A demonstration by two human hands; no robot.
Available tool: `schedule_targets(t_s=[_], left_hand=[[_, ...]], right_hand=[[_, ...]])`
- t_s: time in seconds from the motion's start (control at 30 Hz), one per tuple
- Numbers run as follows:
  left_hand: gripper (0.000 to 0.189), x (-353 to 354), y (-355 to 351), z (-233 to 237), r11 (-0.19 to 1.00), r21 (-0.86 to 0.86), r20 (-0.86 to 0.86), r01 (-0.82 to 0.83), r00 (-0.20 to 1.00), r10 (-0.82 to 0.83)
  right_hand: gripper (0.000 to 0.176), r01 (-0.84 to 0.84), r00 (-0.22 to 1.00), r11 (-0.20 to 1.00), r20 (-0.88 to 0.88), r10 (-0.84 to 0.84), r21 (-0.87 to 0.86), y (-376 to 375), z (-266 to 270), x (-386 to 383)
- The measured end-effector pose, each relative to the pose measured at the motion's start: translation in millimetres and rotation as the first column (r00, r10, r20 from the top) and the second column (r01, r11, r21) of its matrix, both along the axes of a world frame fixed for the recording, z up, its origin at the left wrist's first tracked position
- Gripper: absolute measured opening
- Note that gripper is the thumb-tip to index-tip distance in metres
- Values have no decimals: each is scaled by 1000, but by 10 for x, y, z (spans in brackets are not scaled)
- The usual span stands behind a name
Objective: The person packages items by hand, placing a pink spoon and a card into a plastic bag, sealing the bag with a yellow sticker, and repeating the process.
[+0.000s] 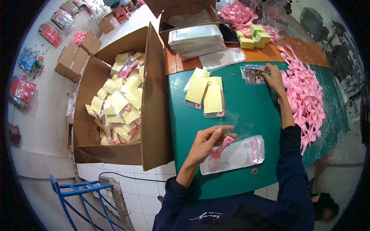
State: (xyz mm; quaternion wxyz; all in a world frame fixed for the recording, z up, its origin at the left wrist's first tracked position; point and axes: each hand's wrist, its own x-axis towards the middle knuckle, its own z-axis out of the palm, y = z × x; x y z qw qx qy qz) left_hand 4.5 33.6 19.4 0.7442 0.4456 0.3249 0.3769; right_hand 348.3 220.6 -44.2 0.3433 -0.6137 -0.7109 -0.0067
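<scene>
Over the near part of the green table, my left hand [206, 144] has its thumb and fingers closed on a clear plastic bag [241, 124], its film spreading past the fingertips. A pink spoon [222, 148] shows right beside the palm, its handle end raised. Below lies a stack of clear flat bags [252, 152]. Farther off, my right hand [274, 78] pinches the edge of a printed card [254, 77] at a small pile of colourful cards. Two groups of bagged yellow cards [213, 99] with pink spoon ends rest left of centre.
A large cardboard box [157, 104] full of bagged yellow cards and spoons stands left of the table. Heaped pink spoons [304, 96] cover the right side. Clear bag stacks [196, 38] and yellow-green blocks [254, 37] sit at the back. A blue metal frame [83, 190] stands lower left.
</scene>
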Motion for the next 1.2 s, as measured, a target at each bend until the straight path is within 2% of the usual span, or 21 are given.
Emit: schedule_targets(t_s=[0.03,0.07,0.1,0.17,0.23,0.33,0.47,0.5,0.57,0.6,0.7,0.73,0.83,0.87,0.97,1.0,1.07,1.13,1.2], left_hand=[[39,-8,6,21,1000,-5,-18,-1,1000,1],[39,-15,9,39,1000,-11,-34,-2,999,1],[39,-19,17,48,1000,-17,-49,-2,999,2],[39,-31,58,2,1000,5,-79,0,997,0],[39,-24,66,-16,1000,14,-107,7,994,-6],[38,-15,63,27,999,25,-135,22,991,-18],[34,6,20,56,999,46,-132,28,991,-22],[32,16,9,50,998,52,-127,25,992,-19],[31,-12,11,23,983,147,-306,109,950,-59],[30,-22,11,16,970,188,-395,157,916,-72],[28,13,-63,74,972,193,-360,135,931,-58],[31,-7,-65,172,964,156,-399,215,907,-138],[40,42,-166,174,958,213,-301,193,946,-124],[51,21,-163,224,932,269,-432,244,895,-110],[57,25,-226,309,925,267,-623,271,781,-49],[58,-20,-231,280,916,262,-601,302,794,-90],[61,-186,-216,186,894,255,-557,367,812,-175],[59,-309,-216,168,892,324,-482,316,866,-132],[55,-364,-233,96,906,341,-438,249,895,-81]], right_hand=[[22,-87,968,987,-248,50,-138,-78,142,-80],[21,-202,874,946,-482,59,-251,-271,438,-238],[19,-337,730,883,-683,25,-327,-458,689,-386],[18,-481,752,849,-602,270,-219,-761,929,-588],[19,-484,738,850,-619,269,-208,-1168,1291,-904],[16,-475,840,832,-430,332,-286,-1461,1540,-1076],[15,-491,868,779,-298,397,-391,-1582,1715,-1096],[16,-515,857,777,-258,447,-363,-1600,1730,-1116],[17,-563,826,767,-174,536,-309,-1641,1743,-1145],[18,-600,800,739,-197,567,-308,-1647,1698,-1143],[20,-650,758,619,-323,566,-441,-1687,1643,-1172],[24,-694,716,550,-362,597,-465,-1690,1595,-1182],[26,-685,723,541,-365,587,-487,-1769,1424,-1307],[24,-702,713,595,-385,586,-392,-1806,1362,-1352],[19,-743,667,433,-515,538,-510,-1850,1221,-1280],[17,-714,700,447,-544,464,-539,-1872,1251,-1281],[15,-677,726,547,-570,384,-493,-1896,1196,-1213],[18,-620,740,598,-631,231,-508,-1921,1203,-1142],[20,-609,723,619,-668,176,-496,-1930,1101,-1089]])
